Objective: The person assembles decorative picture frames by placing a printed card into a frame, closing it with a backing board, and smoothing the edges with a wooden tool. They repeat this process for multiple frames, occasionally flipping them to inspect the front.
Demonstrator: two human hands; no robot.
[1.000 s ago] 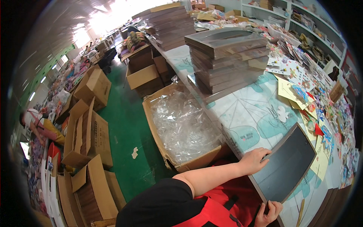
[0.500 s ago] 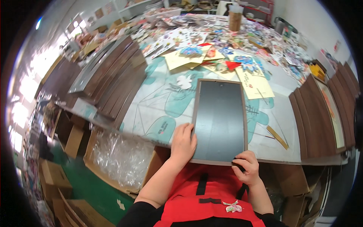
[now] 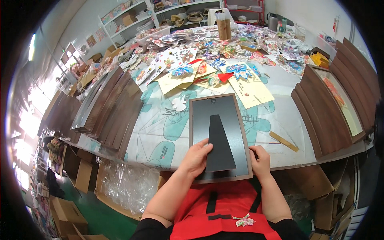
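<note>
A picture frame (image 3: 245,150) with a brown rim lies back side up, tilted over the table's near edge in front of me. A small hanger is at the top of its dark back panel. On the panel sits a tapered black easel stand (image 3: 220,148), its wide end toward me. My left hand (image 3: 196,159) reaches over the frame's left rim, closed at the stand's left edge with the thumb on it; the other fingertips are partly hidden. My right hand (image 3: 260,160) is closed around the frame's right edge, low down.
Stacks of brown frames stand at left (image 3: 108,112) and right (image 3: 316,116). Beyond lie yellow sheets (image 3: 252,92), a white cut-out (image 3: 179,105) and heaped colourful paper cut-outs (image 3: 248,52). A gold strip (image 3: 284,141) lies at right. A carton of clear plastic wrap (image 3: 128,186) is below left.
The black easel stand now shows on the panel, which looked plain before. My left hand moved from the frame's left edge onto the stand; my right moved up from the lower corner.
</note>
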